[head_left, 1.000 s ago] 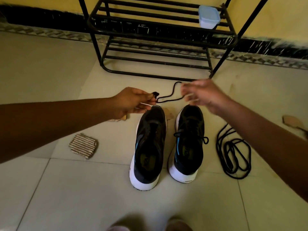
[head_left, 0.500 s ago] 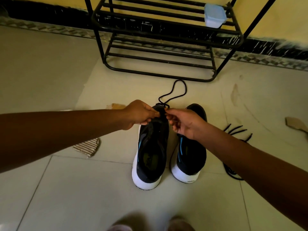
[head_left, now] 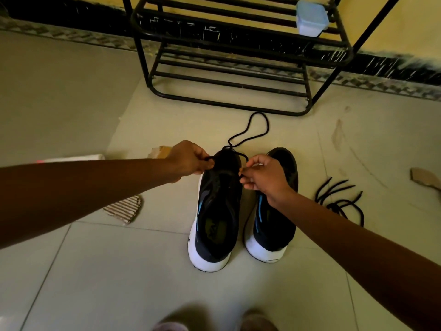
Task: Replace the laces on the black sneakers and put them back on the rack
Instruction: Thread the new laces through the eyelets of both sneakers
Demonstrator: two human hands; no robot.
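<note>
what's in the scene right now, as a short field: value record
left hand: pinches lace at the toe end of left sneaker
right hand: pinches lace on the shoe's other side
lace: loops forward over the floor towards rack
right sneaker: on floor beside left sneaker
spare laces: loose pile right of the sneakers
container: on rack's upper shelf

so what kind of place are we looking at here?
Most likely a home, probably an entryway or a room corner, though that's a guess. A black metal shoe rack stands against a yellow wall, the tiled floor is pale, and a pair of black sneakers sits on it.
</note>
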